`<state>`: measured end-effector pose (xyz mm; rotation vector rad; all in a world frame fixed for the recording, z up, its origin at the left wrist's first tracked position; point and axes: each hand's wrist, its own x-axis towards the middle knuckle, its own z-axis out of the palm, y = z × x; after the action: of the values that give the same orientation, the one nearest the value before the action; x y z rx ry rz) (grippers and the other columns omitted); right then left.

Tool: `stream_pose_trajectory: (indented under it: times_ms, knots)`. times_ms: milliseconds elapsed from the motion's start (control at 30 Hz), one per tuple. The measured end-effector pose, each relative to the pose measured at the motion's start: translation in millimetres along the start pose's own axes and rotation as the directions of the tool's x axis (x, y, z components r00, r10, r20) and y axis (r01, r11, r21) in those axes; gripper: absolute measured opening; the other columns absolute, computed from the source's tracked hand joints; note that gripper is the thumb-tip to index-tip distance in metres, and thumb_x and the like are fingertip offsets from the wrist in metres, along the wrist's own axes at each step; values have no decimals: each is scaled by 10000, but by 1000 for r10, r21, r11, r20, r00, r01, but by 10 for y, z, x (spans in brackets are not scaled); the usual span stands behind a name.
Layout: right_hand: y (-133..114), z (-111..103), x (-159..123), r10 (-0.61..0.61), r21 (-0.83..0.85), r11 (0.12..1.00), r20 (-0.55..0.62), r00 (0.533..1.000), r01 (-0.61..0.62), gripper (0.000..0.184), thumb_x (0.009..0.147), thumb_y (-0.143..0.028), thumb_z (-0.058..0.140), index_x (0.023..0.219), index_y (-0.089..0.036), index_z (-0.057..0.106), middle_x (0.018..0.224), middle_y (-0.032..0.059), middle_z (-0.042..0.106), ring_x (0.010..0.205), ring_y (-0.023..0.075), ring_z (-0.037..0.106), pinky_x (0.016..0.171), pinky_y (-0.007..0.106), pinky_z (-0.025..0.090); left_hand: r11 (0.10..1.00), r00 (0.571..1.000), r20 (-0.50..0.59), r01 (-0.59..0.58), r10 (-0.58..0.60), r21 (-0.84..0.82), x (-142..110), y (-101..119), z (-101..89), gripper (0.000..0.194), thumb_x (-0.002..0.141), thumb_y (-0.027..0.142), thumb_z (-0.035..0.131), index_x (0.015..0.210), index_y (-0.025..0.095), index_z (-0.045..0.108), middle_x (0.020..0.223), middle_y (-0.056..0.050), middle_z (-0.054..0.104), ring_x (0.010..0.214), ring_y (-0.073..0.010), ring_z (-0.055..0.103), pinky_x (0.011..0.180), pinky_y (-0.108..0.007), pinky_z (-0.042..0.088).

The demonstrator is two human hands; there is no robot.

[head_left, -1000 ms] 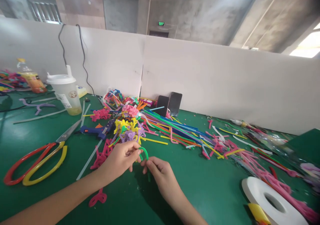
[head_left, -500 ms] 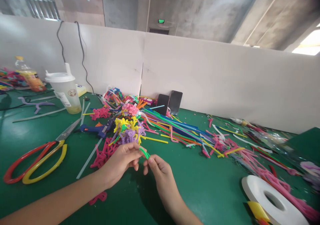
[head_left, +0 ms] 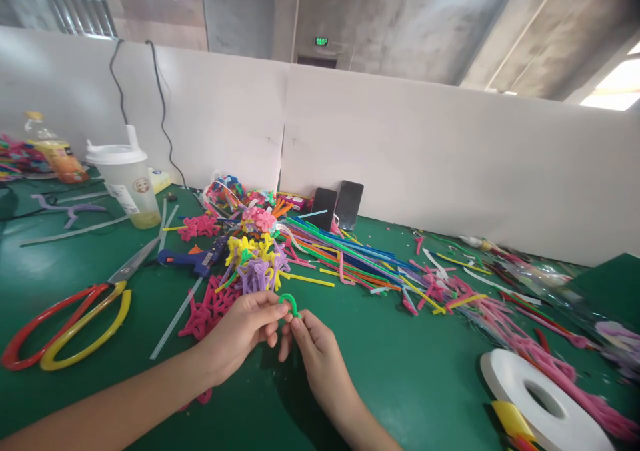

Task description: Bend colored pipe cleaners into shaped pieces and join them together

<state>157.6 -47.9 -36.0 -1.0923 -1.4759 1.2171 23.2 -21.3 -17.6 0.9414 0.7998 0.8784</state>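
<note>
A short green pipe cleaner (head_left: 289, 297) is bent into an arch between my two hands, above the green table. My left hand (head_left: 253, 324) pinches its left end between thumb and fingertips. The other end is in the closed fingers of my right hand (head_left: 315, 344). Just behind my left hand lie bent pink pipe cleaner shapes (head_left: 203, 311), partly hidden by it. Beyond the hands sits a heap of yellow pipe cleaner shapes (head_left: 247, 249) and purple ones (head_left: 257, 274).
Large scissors (head_left: 90, 317) lie at the left, near a blue glue gun (head_left: 193, 259) and a lidded cup (head_left: 125, 187). Straight pipe cleaners (head_left: 350, 254) spread rightward past two phones (head_left: 349, 204). A white tape roll (head_left: 545, 397) lies front right. A white partition (head_left: 440, 171) stands behind.
The green pipe cleaner has gone from a nearly straight, slanting piece to a rounded arch. My hands have drawn slightly closer together, and the view has shifted a little.
</note>
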Motion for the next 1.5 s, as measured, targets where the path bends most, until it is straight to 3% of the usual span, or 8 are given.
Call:
stream_pose_trajectory:
  times_ms: [333,567,700,800,867,933,1100,1500]
  knots:
    - [-85,-70,-21,-31,-250,967,65,997,46,335,876,-318,290,640,-176,481,529,-13,529,528,107,482,521,207,333,895,997,80,-53,19,443,-16,130,-4,206,760,330,503,685,139,506,579,33,482,437,-58,424,420,-175,307]
    - [19,-148,-26,-317,-843,418,215,924,339,261,821,-131,341,605,-170,482,550,25,498,544,131,404,509,249,238,569,984,120,-176,136,803,-45,113,-16,176,794,304,409,763,172,520,538,57,445,387,-73,447,381,-172,298]
    - [52,-129,-36,-329,-873,357,216,919,333,257,820,-104,328,630,-166,489,559,31,496,555,144,387,521,264,230,514,990,111,-142,90,846,-25,75,-32,201,809,326,378,774,178,510,561,51,490,381,-82,492,380,-172,321]
    - [-32,-121,-19,-204,-747,625,124,971,227,268,839,-161,323,619,-165,476,578,28,492,569,141,408,529,255,253,473,984,138,-175,111,864,-32,107,-30,203,823,309,364,764,181,509,562,52,488,407,-81,508,408,-168,342]
    - [-110,-134,9,-11,-454,890,90,996,51,281,852,-231,329,616,-165,466,576,13,492,564,125,438,539,236,292,451,972,170,-227,163,863,-46,141,-22,201,834,284,349,763,179,504,590,50,494,430,-71,509,443,-166,361]
    - [-167,-159,38,123,-59,992,202,972,-113,264,852,-278,337,667,-160,485,581,9,507,596,125,475,593,238,332,448,959,190,-267,210,853,-59,168,-14,200,843,270,337,769,177,498,653,42,510,450,-61,506,465,-163,375]
    - [-157,-204,57,219,428,835,317,923,-345,212,810,-317,459,705,-143,517,586,-3,518,580,97,465,612,223,316,467,948,212,-302,236,831,-75,186,-8,198,850,285,340,786,179,495,707,29,519,482,-59,508,483,-162,391]
    - [-1,-182,51,192,546,723,429,883,-423,258,810,-332,451,642,-142,501,504,-19,491,515,92,459,581,242,337,489,928,289,-370,236,790,-88,213,17,155,829,219,386,767,177,521,705,27,497,530,-54,519,496,-138,401]
